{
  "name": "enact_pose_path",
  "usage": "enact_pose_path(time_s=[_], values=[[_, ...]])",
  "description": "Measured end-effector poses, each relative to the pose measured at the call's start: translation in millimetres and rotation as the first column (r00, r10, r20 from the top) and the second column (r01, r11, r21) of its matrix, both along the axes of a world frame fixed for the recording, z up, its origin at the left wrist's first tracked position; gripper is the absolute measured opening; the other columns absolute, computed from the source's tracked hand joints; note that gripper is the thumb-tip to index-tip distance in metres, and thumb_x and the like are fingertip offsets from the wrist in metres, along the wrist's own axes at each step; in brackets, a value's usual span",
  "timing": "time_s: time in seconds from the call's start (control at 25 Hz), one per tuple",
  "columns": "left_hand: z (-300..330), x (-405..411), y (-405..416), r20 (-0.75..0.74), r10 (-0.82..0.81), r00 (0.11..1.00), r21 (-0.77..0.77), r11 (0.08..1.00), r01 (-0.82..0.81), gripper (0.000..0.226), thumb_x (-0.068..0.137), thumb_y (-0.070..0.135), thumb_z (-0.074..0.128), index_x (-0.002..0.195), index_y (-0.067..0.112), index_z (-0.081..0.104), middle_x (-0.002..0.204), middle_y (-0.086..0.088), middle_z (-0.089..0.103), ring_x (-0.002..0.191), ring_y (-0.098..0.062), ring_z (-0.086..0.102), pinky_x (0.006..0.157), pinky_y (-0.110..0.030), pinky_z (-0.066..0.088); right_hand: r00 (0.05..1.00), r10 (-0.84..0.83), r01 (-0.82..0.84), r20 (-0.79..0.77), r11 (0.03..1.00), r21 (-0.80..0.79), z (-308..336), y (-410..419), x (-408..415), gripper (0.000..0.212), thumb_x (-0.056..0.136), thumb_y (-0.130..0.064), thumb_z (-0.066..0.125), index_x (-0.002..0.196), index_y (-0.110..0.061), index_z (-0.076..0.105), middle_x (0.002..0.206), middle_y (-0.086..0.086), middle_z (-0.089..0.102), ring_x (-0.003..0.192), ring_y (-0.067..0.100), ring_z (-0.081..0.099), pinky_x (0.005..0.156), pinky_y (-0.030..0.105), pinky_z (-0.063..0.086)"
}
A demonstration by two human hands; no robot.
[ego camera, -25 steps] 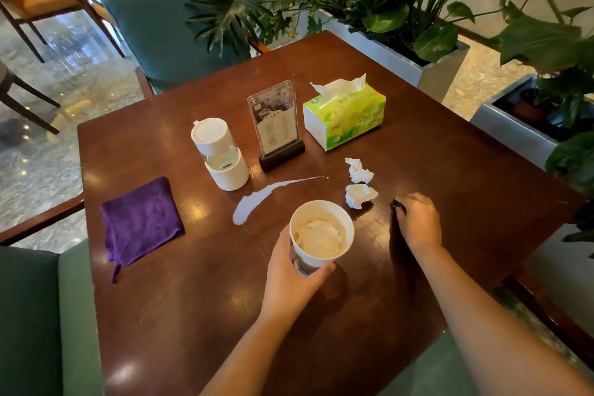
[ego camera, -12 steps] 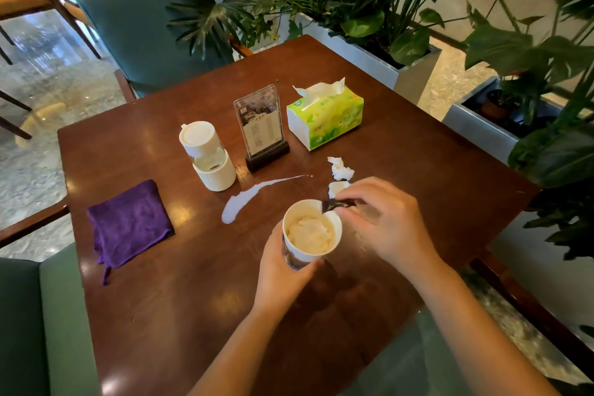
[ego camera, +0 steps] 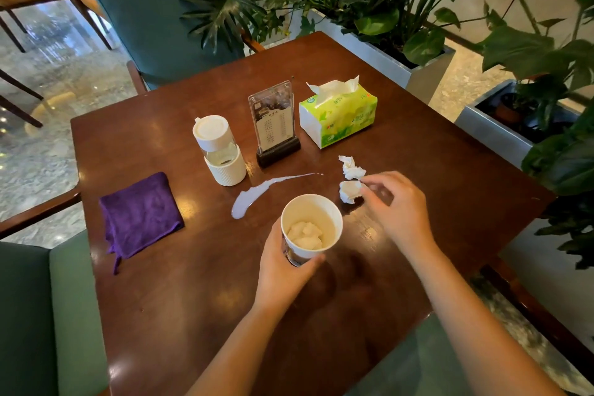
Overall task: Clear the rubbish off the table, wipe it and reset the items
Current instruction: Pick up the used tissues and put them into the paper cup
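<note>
My left hand grips a white paper cup with crumpled tissue inside, held just above the brown table. My right hand hovers to the cup's right, fingers spread, its fingertips at a crumpled white tissue. A second crumpled tissue lies just behind it. A streak of pale spilled liquid runs across the table left of the tissues. A folded purple cloth lies at the left.
A white-lidded bottle, a menu stand and a green tissue pack stand in a row at the back. Green chairs sit behind and at the near left. Planters with leafy plants border the table's right side.
My right hand carried a small dark scrap from the table to the cup, let it go there, and has moved right to the nearer crumpled tissue. The left hand kept holding the cup.
</note>
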State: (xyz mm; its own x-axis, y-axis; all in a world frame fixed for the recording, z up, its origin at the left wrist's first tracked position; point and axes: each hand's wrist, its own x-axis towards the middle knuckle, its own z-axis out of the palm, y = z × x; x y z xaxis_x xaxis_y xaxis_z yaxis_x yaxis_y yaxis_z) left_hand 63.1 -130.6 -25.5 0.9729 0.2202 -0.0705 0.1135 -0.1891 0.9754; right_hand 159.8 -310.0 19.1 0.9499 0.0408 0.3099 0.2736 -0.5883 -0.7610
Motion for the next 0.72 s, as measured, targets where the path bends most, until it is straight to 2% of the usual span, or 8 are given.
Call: enact_pose_path(time_s=[0.08,0.24,0.32,0.4,0.48,0.6,0.68,0.72], values=[[-5,0,2,0.001,0.018,1.000,0.018,1.000,-0.018,0.078,0.064,0.025,0.084,0.122,0.054,0.040,0.125,0.015,0.055,0.118,-0.005,0.051,0.101,-0.035,0.044,0.988,-0.090,0.063,-0.126,0.977,-0.202,-28,-12,22,0.026,0.081,-0.013,0.069,0.106,-0.010,0.067,0.107,0.010,0.064,0.096,0.024,0.058,0.086,0.030,0.043],[-9,1,6,-0.006,0.018,1.000,0.024,1.000,-0.018,0.077,0.064,0.023,0.084,0.119,0.054,0.040,0.125,0.016,0.055,0.118,-0.004,0.051,0.100,-0.031,0.044,0.960,0.065,-0.209,-0.272,0.813,-0.543,-72,2,51,0.047,0.085,-0.019,0.063,0.130,-0.020,0.051,0.137,0.004,0.048,0.122,0.028,0.042,0.090,0.039,0.043],[-10,1,8,-0.006,0.025,1.000,0.023,0.999,-0.025,0.076,0.064,0.023,0.084,0.120,0.052,0.041,0.124,0.017,0.055,0.118,-0.003,0.050,0.099,-0.028,0.044,0.956,0.091,-0.243,-0.278,0.777,-0.580,-85,12,57,0.042,0.087,-0.017,0.059,0.129,-0.019,0.052,0.131,0.007,0.054,0.118,0.030,0.048,0.088,0.041,0.046],[-10,2,11,-0.005,0.028,1.000,0.024,0.999,-0.028,0.076,0.063,0.026,0.083,0.120,0.050,0.040,0.125,0.018,0.055,0.118,-0.002,0.049,0.097,-0.023,0.043,0.971,0.072,-0.196,-0.229,0.789,-0.582,-95,15,56,0.030,0.087,-0.009,0.054,0.115,-0.015,0.061,0.110,0.013,0.064,0.101,0.036,0.057,0.077,0.041,0.049],[-10,3,12,-0.008,0.018,1.000,0.035,0.999,-0.018,0.076,0.065,0.024,0.084,0.121,0.049,0.039,0.126,0.018,0.053,0.119,-0.001,0.048,0.095,-0.018,0.042,0.982,0.042,-0.129,-0.183,0.857,-0.499,-99,13,49,0.026,0.084,-0.004,0.054,0.104,-0.012,0.066,0.098,0.015,0.067,0.091,0.038,0.060,0.071,0.040,0.050],[-10,2,12,-0.012,0.016,1.000,0.038,0.999,-0.015,0.075,0.066,0.019,0.083,0.120,0.047,0.039,0.126,0.019,0.052,0.118,0.002,0.047,0.091,-0.012,0.041,0.990,-0.003,-0.011,-0.141,0.995,-0.096,-64,11,40,0.030,0.079,0.003,0.062,0.104,-0.011,0.070,0.102,0.010,0.069,0.095,0.026,0.063,0.079,0.025,0.048],[-8,1,9,-0.006,0.012,1.000,0.029,1.000,-0.012,0.074,0.066,0.017,0.083,0.120,0.045,0.040,0.125,0.018,0.053,0.117,0.003,0.048,0.092,-0.013,0.042,0.991,0.129,-0.126,-0.027,0.987,0.096,-19,15,25,0.031,0.075,0.002,0.066,0.102,-0.011,0.071,0.100,0.000,0.067,0.093,0.011,0.060,0.077,0.008,0.044],[-7,2,8,-0.003,0.009,1.000,0.020,1.000,-0.009,0.074,0.067,0.017,0.083,0.121,0.044,0.041,0.125,0.017,0.053,0.117,0.002,0.049,0.094,-0.016,0.043,0.974,0.223,-0.225,0.038,0.971,0.078,1,18,14,0.029,0.074,-0.002,0.064,0.100,-0.013,0.071,0.098,-0.004,0.066,0.091,0.006,0.058,0.077,0.008,0.043]])
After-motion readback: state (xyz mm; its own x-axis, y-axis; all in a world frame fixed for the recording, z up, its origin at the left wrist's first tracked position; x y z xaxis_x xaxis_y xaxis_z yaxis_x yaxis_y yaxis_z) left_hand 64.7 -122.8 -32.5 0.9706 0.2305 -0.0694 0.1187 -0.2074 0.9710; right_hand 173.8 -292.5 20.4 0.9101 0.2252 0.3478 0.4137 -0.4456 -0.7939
